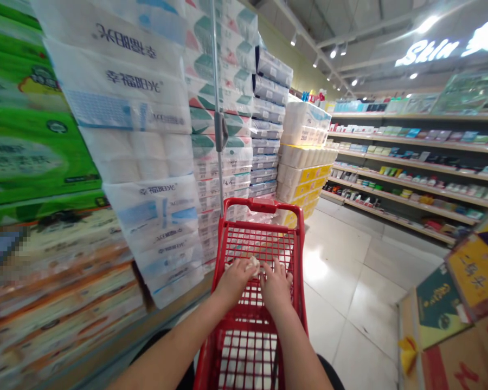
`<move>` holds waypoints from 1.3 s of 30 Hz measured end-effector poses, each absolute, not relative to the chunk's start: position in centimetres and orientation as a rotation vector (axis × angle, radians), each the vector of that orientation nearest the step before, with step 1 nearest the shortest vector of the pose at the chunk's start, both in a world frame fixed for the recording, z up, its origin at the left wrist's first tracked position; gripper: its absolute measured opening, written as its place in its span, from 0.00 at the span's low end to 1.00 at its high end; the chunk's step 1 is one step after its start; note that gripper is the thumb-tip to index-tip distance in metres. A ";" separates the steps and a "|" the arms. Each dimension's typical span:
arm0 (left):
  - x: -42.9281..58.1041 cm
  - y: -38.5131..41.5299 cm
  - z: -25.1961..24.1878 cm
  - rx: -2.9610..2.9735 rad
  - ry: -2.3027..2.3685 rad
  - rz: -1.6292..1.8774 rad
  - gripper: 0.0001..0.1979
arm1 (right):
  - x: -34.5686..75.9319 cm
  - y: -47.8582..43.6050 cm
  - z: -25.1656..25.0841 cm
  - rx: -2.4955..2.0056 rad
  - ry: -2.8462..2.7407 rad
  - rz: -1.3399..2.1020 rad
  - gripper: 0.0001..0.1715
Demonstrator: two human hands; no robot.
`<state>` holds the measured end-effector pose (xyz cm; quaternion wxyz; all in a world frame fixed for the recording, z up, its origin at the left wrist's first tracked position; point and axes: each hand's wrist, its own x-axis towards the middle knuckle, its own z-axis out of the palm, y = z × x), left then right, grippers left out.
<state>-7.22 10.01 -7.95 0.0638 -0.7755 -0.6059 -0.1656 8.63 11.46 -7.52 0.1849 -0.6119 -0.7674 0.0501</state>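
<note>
A red shopping basket cart (301, 260) with mesh walls and a raised handle stands in front of me. Over its upper basket both my forearms reach forward. My left hand (236, 279) has its fingers bent around a small crumpled white piece (254, 265), which looks like tissue or thin plastic. From the other side, my right hand (275, 286) touches the same piece with thumb and fingers curled. The fingertips are partly hidden, and the exact kind of the white piece cannot be made out.
Tall stacks of toilet roll packs (154, 211) and green tissue packs (32, 146) line the left. A thin metal pole (218, 76) rises ahead. Yellow-and-white roll packs (305, 168) stand beyond. Shelves of small boxes (415, 157) run along the right, with cartons (443, 303) nearer.
</note>
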 end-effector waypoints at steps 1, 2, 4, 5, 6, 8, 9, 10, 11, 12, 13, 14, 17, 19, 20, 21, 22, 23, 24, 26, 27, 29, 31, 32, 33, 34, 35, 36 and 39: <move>-7.3 9.9 -8.0 -2.274 -1.895 -0.534 0.22 | 8.6 11.5 -7.5 -1.718 -2.164 0.137 0.20; -7.3 9.8 -8.0 -2.193 -1.970 -0.567 0.22 | 8.6 11.5 -7.5 -1.714 -2.163 0.130 0.19; -7.3 9.6 -8.1 -2.115 -2.045 -0.594 0.23 | 8.5 11.6 -7.6 -1.713 -2.158 0.118 0.19; -7.3 9.4 -8.2 -2.159 -2.014 -0.578 0.23 | 8.5 11.7 -7.6 -1.715 -2.152 0.113 0.19; -7.2 9.2 -8.3 -2.245 -1.938 -0.551 0.23 | 8.5 11.8 -7.7 -1.716 -2.144 0.110 0.19; -7.1 8.9 -8.4 -2.404 -1.784 -0.491 0.23 | 8.4 11.9 -7.8 -1.714 -2.134 0.108 0.18; -7.1 8.8 -8.4 -2.399 -1.795 -0.480 0.23 | 8.4 12.0 -7.9 -1.712 -2.132 0.107 0.19; -7.1 8.7 -8.4 -2.348 -1.855 -0.481 0.23 | 8.4 12.1 -8.0 -1.714 -2.131 0.108 0.19; -7.2 8.7 -8.3 -2.265 -1.943 -0.494 0.24 | 8.4 12.2 -8.0 -1.717 -2.133 0.110 0.19; -7.2 8.6 -8.2 -2.188 -2.025 -0.506 0.25 | 8.4 12.2 -8.0 -1.724 -2.133 0.111 0.19; -7.1 8.5 -8.1 -2.150 -2.075 -0.510 0.26 | 8.4 12.2 -8.0 -1.730 -2.136 0.113 0.19; -6.9 8.4 -8.1 -2.170 -2.078 -0.500 0.26 | 8.4 12.2 -8.0 -1.733 -2.139 0.115 0.19; -6.4 8.1 -8.1 -2.434 -1.880 -0.403 0.25 | 8.6 12.1 -7.9 -1.724 -2.154 0.114 0.19; -6.5 8.0 -8.1 -2.435 -1.863 -0.392 0.26 | 8.6 12.0 -7.9 -1.714 -2.158 0.113 0.19; -6.6 8.1 -8.1 -2.357 -1.925 -0.415 0.27 | 8.6 12.0 -7.9 -1.709 -2.157 0.110 0.19; -6.8 8.2 -8.1 -2.264 -1.995 -0.446 0.28 | 8.7 12.0 -7.9 -1.704 -2.156 0.106 0.20; -6.9 8.2 -8.1 -2.193 -2.045 -0.470 0.29 | 8.7 11.9 -7.9 -1.699 -2.154 0.100 0.20; -6.9 8.3 -8.1 -2.173 -2.057 -0.479 0.28 | 8.7 11.9 -7.9 -1.694 -2.154 0.096 0.20; -6.8 8.3 -8.1 -2.212 -2.027 -0.467 0.27 | 8.7 11.9 -7.9 -1.690 -2.153 0.094 0.20; -6.5 8.0 -8.1 -2.375 -1.892 -0.392 0.23 | 8.7 11.9 -7.9 -1.693 -2.151 0.094 0.19; -6.4 7.9 -8.1 -2.430 -1.839 -0.357 0.22 | 8.7 11.9 -8.0 -1.697 -2.151 0.096 0.19; -6.2 7.4 -8.1 -2.389 -1.880 -0.359 0.24 | 8.7 12.0 -8.1 -1.705 -2.154 0.096 0.19; -6.1 6.9 -8.2 -2.239 -2.026 -0.423 0.28 | 8.7 12.0 -8.3 -1.707 -2.156 0.093 0.20; -6.0 6.5 -8.3 -2.200 -2.067 -0.444 0.29 | 8.7 12.0 -8.3 -1.708 -2.154 0.093 0.20; -5.9 6.2 -8.4 -2.215 -2.063 -0.443 0.30 | 8.7 11.9 -8.4 -1.712 -2.149 0.091 0.20; -5.8 5.8 -8.5 -2.277 -2.016 -0.424 0.29 | 8.7 12.0 -8.5 -1.718 -2.141 0.090 0.20; -5.7 5.5 -8.5 -2.355 -1.950 -0.395 0.28 | 8.7 12.0 -8.5 -1.726 -2.132 0.088 0.20; -5.6 5.3 -8.6 -2.417 -1.893 -0.370 0.26 | 8.7 12.0 -8.5 -1.730 -2.126 0.085 0.19; -5.9 5.2 -8.3 -2.329 -1.970 -0.377 0.25 | 8.6 11.9 -8.5 -1.723 -2.135 0.077 0.19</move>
